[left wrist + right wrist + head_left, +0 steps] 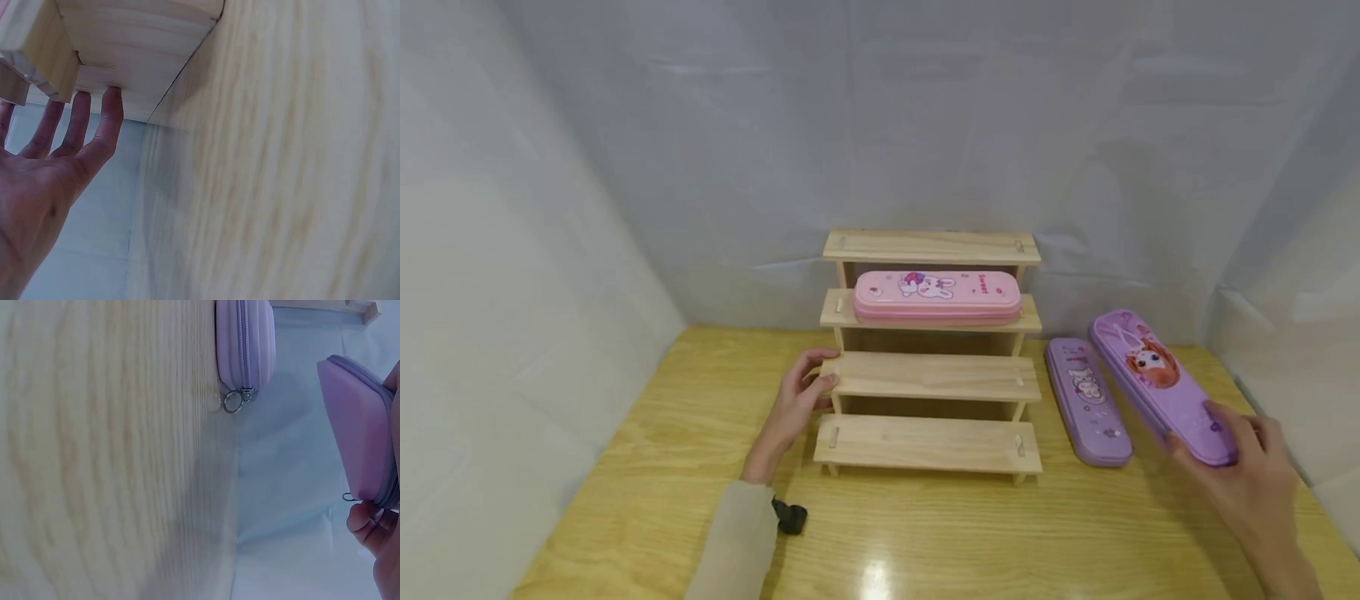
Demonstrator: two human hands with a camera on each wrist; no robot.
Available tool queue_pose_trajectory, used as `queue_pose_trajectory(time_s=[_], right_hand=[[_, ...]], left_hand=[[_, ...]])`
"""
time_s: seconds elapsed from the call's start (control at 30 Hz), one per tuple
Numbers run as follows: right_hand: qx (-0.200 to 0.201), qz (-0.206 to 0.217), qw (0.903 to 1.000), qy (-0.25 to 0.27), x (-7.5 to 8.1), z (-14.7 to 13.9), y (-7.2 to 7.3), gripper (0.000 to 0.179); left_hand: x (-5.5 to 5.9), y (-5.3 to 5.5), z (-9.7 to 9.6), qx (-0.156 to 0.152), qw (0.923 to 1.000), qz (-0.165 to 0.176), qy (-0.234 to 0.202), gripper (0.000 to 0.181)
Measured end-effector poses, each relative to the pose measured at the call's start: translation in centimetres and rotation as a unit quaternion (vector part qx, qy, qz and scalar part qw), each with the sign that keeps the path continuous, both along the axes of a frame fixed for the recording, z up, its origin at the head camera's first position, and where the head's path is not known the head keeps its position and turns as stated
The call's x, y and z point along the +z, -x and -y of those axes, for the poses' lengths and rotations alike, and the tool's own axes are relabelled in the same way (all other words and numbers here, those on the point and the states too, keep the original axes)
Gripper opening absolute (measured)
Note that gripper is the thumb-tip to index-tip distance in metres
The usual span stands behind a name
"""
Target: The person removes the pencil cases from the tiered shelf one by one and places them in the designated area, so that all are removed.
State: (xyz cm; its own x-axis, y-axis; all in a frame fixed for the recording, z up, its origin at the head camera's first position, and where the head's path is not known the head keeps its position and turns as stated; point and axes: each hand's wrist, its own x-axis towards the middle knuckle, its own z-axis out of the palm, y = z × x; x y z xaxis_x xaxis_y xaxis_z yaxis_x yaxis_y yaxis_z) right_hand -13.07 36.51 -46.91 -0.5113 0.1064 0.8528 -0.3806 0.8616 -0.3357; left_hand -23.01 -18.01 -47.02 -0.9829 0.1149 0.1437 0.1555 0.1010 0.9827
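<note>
Now the right hand (pixel 1255 475) grips the girl-printed case (pixel 1165 387), right of the shelf (pixel 925 442); the left hand (pixel 793 404) touches this shelf, fingers extended. Lifting seems the step; next probably needs steady hold.

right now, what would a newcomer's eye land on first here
Probably the bright pink case with the rabbit picture, lying lengthwise on the second tier from the top of the wooden stepped rack. Next, likely the purple case with a girl's face, held above the table in the person's right grip, to the right of a smaller purple case beside the rack.
</note>
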Motion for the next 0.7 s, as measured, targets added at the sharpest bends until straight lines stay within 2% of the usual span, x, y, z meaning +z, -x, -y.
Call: queue_pose_trajectory(time_s=[0.17, 0.4, 0.7], right_hand=[[-0.017, 0.031, 0.9994, -0.003, -0.2, -0.6, 0.3, 0.088], [-0.034, 0.088, 0.9955, 0.013, -0.6, -1.0, 0.6, 0.064], [-0.073, 0.199, 0.9766, 0.033, -0.6, -1.1, 1.1, 0.056]], left_hand=[[0.0, 0.0, 0.0, -0.001, 1.0000, -0.004, 0.004, 0.035], [0.1, 0.0, 0.1, -0.002, 1.0000, -0.007, 0.006, 0.035], [0.1, 0.0, 0.1, 0.000, 1.0000, -0.004, 0.001, 0.036]])
